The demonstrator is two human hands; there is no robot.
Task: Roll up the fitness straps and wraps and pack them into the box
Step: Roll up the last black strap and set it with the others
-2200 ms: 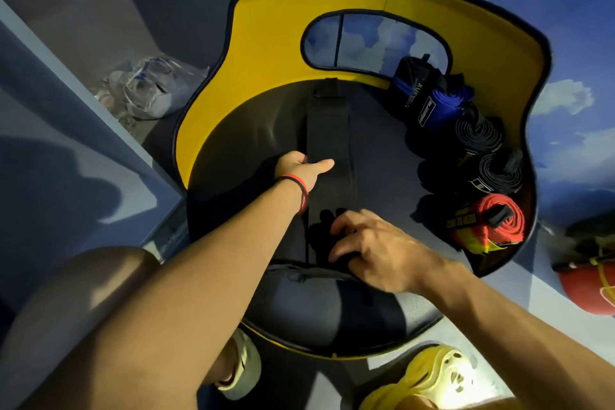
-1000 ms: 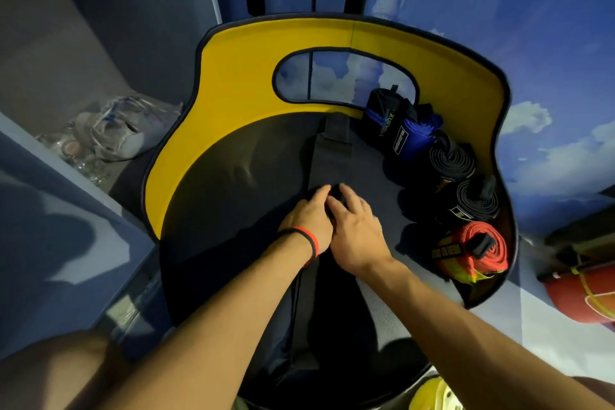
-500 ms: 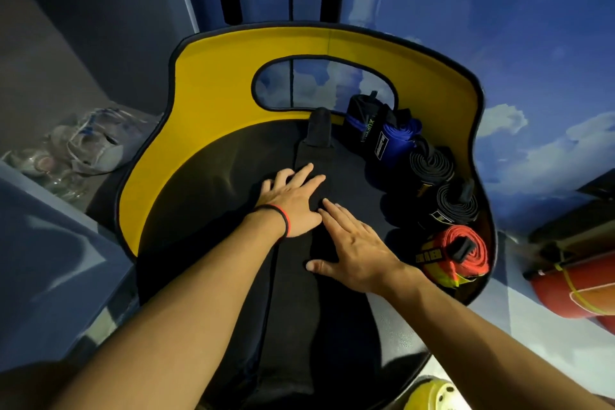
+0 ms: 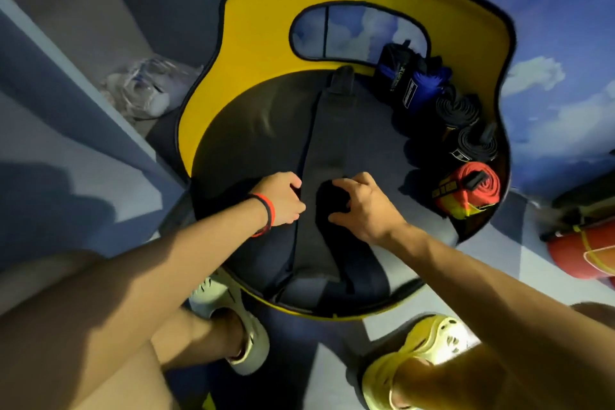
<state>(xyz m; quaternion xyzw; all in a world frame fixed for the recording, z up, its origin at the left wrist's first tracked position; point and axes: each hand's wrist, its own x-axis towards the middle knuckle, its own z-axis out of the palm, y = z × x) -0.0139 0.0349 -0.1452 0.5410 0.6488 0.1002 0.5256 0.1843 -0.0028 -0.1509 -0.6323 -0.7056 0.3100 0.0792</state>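
Observation:
A long black strap point(image 4: 327, 130) lies flat down the middle of a round black seat point(image 4: 253, 130), its far end against the yellow backrest point(image 4: 266, 27). My left hand point(image 4: 283, 200), with a red wristband, grips the strap's left edge with curled fingers. My right hand point(image 4: 362, 206) curls over a dark bunched part of the same strap. Rolled wraps line the seat's right rim: a blue and black roll point(image 4: 422, 86), two black rolls point(image 4: 457, 111) point(image 4: 476, 143) and a red roll point(image 4: 476, 190).
A clear plastic bag point(image 4: 149, 86) lies on the floor to the left of the seat. A red cylinder point(image 4: 585, 250) lies at the right edge. My feet in pale yellow clogs point(image 4: 233, 319) point(image 4: 416, 353) stand in front of the seat.
Both hands lay flat on the strap farther up the seat. They have come back toward me, and their fingers are now curled on the strap.

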